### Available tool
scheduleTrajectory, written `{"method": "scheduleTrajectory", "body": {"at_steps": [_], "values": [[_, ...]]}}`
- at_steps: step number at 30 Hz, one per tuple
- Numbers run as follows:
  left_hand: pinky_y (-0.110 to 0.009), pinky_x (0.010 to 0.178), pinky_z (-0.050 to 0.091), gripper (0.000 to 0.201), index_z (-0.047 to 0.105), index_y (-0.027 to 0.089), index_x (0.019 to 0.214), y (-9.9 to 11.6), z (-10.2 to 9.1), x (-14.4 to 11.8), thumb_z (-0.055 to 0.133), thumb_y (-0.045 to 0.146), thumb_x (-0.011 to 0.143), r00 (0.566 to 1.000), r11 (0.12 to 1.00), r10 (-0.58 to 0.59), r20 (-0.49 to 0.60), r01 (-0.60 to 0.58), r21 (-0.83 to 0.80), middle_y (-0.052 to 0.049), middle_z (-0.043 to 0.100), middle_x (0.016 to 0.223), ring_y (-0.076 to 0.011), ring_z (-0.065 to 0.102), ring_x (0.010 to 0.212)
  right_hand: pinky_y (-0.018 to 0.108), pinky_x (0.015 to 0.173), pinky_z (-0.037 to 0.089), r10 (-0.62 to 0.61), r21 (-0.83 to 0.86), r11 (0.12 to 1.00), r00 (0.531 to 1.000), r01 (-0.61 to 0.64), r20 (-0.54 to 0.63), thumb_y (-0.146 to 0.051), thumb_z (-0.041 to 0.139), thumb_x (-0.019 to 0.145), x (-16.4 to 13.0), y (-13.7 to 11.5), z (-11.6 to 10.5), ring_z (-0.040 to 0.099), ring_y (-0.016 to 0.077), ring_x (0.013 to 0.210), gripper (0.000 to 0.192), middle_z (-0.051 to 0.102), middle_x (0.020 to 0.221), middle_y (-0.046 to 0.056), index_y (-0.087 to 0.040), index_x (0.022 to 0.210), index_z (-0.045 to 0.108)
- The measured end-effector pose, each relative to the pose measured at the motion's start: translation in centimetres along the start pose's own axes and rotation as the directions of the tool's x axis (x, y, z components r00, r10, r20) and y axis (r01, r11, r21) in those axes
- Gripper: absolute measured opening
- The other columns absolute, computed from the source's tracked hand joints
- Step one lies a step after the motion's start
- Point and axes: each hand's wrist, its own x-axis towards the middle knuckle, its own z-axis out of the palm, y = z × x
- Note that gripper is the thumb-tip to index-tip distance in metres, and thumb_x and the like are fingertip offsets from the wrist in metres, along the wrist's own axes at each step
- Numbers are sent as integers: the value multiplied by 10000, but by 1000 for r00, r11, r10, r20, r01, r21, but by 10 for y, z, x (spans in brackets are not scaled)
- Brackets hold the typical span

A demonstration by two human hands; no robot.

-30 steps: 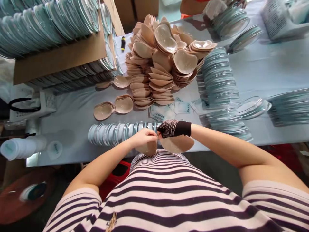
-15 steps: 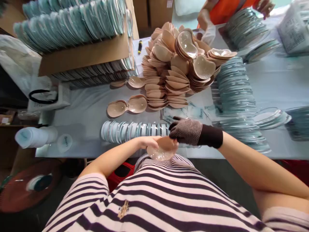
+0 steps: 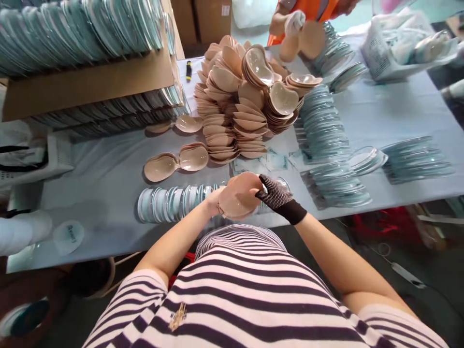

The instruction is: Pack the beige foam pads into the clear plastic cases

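Note:
A beige adhesive bra cup [image 3: 239,197] is held up in front of my striped shirt, above the table's near edge. My left hand [image 3: 215,200], bare, holds its left side, with most of the fingers hidden behind it. My right hand [image 3: 275,194], in a dark dotted glove with bare fingertips, pinches the right edge. Just behind lies a row of clear round plastic cases [image 3: 174,202], partly covered by my left forearm. Beyond them sit joined pairs of bra cups [image 3: 177,163] and a large heap of stacked cups [image 3: 250,92].
Clear cases fill a cardboard box [image 3: 90,87] at the back left. More case stacks [image 3: 326,125] stand on the right. Printed cards [image 3: 277,160] lie by the heap. Across the table, a co-worker's gloved hand [image 3: 295,23] holds cups near a white basket [image 3: 395,65].
The cup has been lifted and turned, so its broad matte side now shows. My left hand has slid behind it. The co-worker now holds up cups. The view has swung to the right.

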Motion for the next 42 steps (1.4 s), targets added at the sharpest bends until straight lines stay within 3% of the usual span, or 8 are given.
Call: {"method": "scheduleTrajectory", "body": {"at_steps": [9,14,17,22,29,32,37,42], "values": [[-413,1044,465,717,627,183,1300,-38,11,15,683,659,767,999,984,-33,-11,31,-176,-127,684,1274,-322,604,1228,335,939,486,-8,55,998,984,-2,179,-249,541,897,-3,19,48,638,239,1090,223,698,1195,114,-184,1016,718],[-441,993,476,658,701,151,1173,-37,7,17,908,323,573,991,999,-43,-128,43,-4,-139,731,1155,-364,644,1124,317,843,517,95,244,962,988,-123,124,-315,538,901,43,99,44,664,194,944,318,722,1095,42,-224,1187,643],[-434,964,493,646,699,169,1182,-30,5,16,896,323,586,980,998,7,-197,-20,-61,-137,725,1165,-354,658,1093,381,941,474,322,-44,946,946,-321,21,-274,572,869,88,168,28,612,255,1100,440,669,1244,122,-171,1296,591],[-433,885,538,455,714,142,935,-33,7,26,893,283,541,857,961,5,-515,-147,-236,-109,757,891,-314,709,875,440,1028,363,244,-513,856,926,-67,286,-223,683,768,142,213,30,500,316,1250,609,595,1349,175,-162,1359,549],[-466,940,554,398,670,148,941,-38,12,53,816,137,570,661,853,2,-750,-393,-344,-78,757,828,-288,727,882,397,847,449,359,-471,864,875,-179,324,-330,560,874,150,203,21,626,311,1055,338,696,1146,185,-161,1125,712],[-455,960,551,374,678,144,969,-33,17,65,782,112,611,639,812,28,-769,-463,-356,-79,762,866,-275,726,914,355,758,477,388,-142,919,906,-367,167,-444,512,896,122,182,-8,663,285,929,395,728,1020,136,-146,1027,735],[-450,977,542,363,692,133,987,-25,34,78,811,191,650,663,799,119,-739,-506,-325,-112,766,967,-296,709,1015,330,692,525,157,615,759,977,-215,147,-499,500,889,60,100,-16,677,239,823,450,731,945,79,-139,1057,711],[-409,957,552,527,700,147,1127,-27,52,77,746,522,759,804,794,338,-489,-523,-311,-144,733,1154,-300,677,1111,442,990,479,176,464,878,980,-115,-90,-348,599,815,42,47,29,627,289,1105,221,680,1200,142,-168,898,696]]}}
